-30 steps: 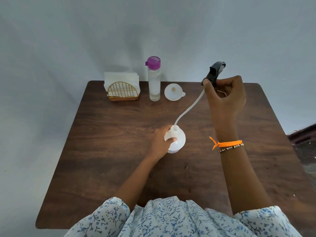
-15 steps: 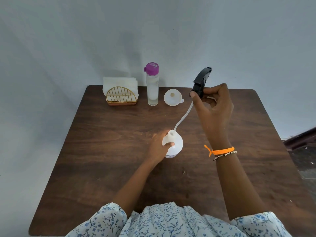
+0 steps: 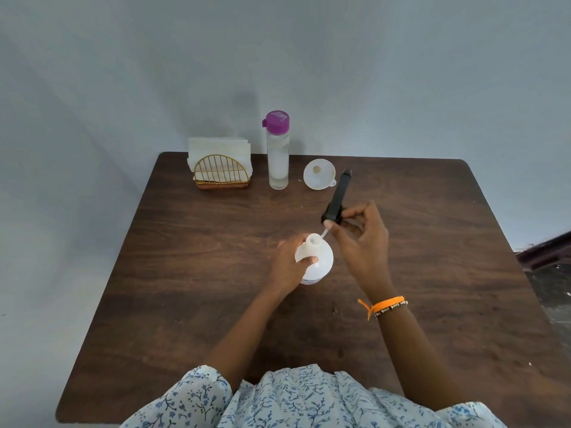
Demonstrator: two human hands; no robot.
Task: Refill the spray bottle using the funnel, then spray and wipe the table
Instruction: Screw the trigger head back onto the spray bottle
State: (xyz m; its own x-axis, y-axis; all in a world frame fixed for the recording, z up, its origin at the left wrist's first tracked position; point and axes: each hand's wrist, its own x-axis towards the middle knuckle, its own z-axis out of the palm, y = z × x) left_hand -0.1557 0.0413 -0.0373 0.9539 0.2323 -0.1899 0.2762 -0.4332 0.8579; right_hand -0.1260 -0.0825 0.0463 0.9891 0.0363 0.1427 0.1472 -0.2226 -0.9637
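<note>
Left to right: napkin holder (image 3: pixel 221 172) with white napkins at the far-left of the table (image 3: pixel 197 273), then a clear water bottle (image 3: pixel 277 151) with purple cap, upright and capped, then the white funnel (image 3: pixel 319 174) lying mouth-up just beside it, untouched. Left hand (image 3: pixel 289 267) wraps the shoulder of the white spray bottle (image 3: pixel 316 259), which stands upright mid-table, neck open. Right hand (image 3: pixel 360 239) pinches the black sprayer head (image 3: pixel 337 196), just right of and above the neck; its long axis tilts up and away toward the funnel. The dip tube (image 3: pixel 324 233) runs from the head down-left to the neck; can't tell if its tip is inside. Judgement: the funnel lies beyond the right hand, so that hand is nearer for it, but the head must be set down first. Surface: dark wood-grain top, rounded corners. Room: plain grey-blue wall behind, dark floor at right
</note>
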